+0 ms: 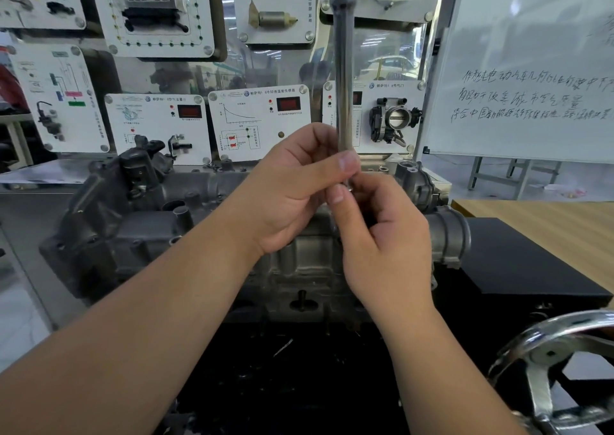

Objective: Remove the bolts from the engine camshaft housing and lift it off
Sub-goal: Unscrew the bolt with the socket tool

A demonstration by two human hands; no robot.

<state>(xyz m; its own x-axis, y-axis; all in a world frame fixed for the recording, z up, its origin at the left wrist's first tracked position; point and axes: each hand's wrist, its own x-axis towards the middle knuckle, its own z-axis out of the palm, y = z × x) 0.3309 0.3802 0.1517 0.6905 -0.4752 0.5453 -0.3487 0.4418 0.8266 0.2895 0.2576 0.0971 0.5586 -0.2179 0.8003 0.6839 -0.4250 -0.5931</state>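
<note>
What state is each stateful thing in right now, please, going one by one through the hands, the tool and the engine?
left hand: fingers curled round the lower end of the tool shaft.
right hand: pinching something small at the shaft's lower tip, hidden by fingers.
tool shaft: upright, held above the engine.
camshaft housing: still on the engine, not lifted.
handwheel: untouched, at lower right.
</note>
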